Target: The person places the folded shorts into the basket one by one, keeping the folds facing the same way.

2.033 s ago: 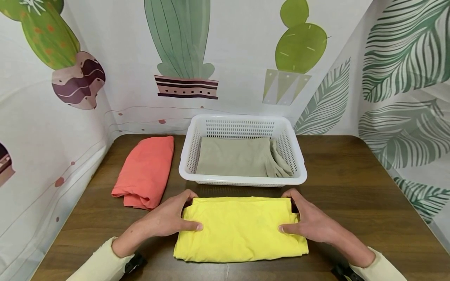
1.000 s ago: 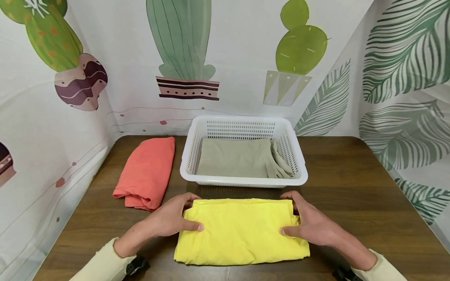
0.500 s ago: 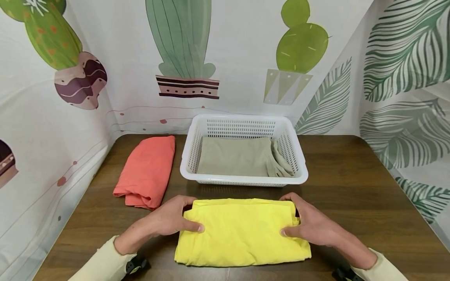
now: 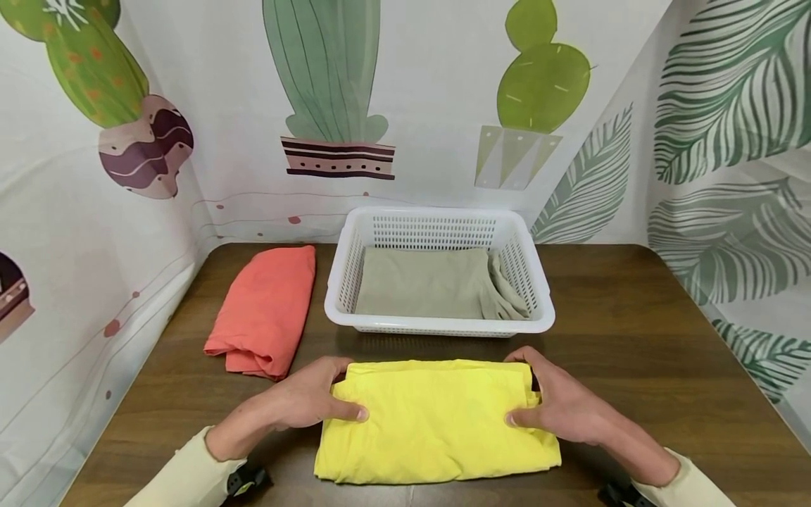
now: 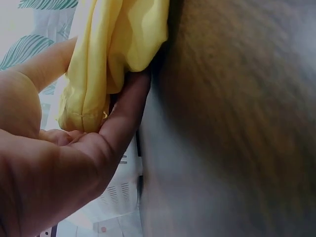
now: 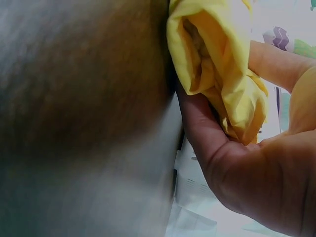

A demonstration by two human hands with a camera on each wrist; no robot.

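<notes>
head: yellow cloth (image 4: 437, 421) lies folded on bench (image 4: 633, 338), long axis left-right, basket (image 4: 437, 325) just behind; left hand (image 4: 304, 403) and right hand (image 4: 564, 405) pinch its two ends.
left wrist: fingers (image 5: 123, 118) under the edge, thumb on top.
right wrist: fingers (image 6: 197, 128) under, same grip.

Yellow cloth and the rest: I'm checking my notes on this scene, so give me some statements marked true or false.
1. Both hands grip the yellow cloth: left hand, right hand. True.
2. The basket holds a red cloth. False: a grey cloth lies in it.
3. The orange cloth lies left of the basket. True.
4. The yellow cloth is inside the basket. False: it lies on the table, in front.
</notes>
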